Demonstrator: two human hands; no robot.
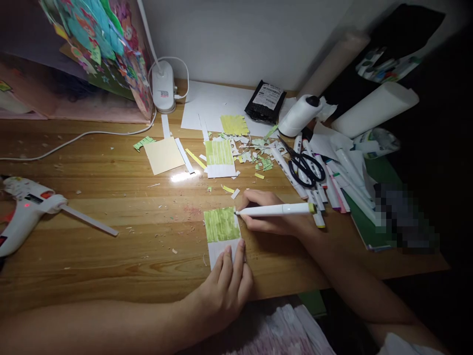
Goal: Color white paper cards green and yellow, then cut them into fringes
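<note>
My right hand (260,214) is closed round a white marker (277,210) with a green end, held nearly level. Its tip touches the right edge of a small paper piece (221,226). The upper part of that piece is coloured green, with a thin pale strip along its right side, and its lower part is white. My left hand (227,283) lies with its fingers stretched out over the white part, pressing it to the table. Just beyond, a second paper piece (220,159) has green streaks above a white band.
Paper scraps (254,150) lie behind my hands. Black-handled scissors (305,165) rest on several markers (336,192) at the right. A glue gun (27,209) lies far left, its stick pointing right. A cream square (164,155) and a black packet (265,101) sit further back.
</note>
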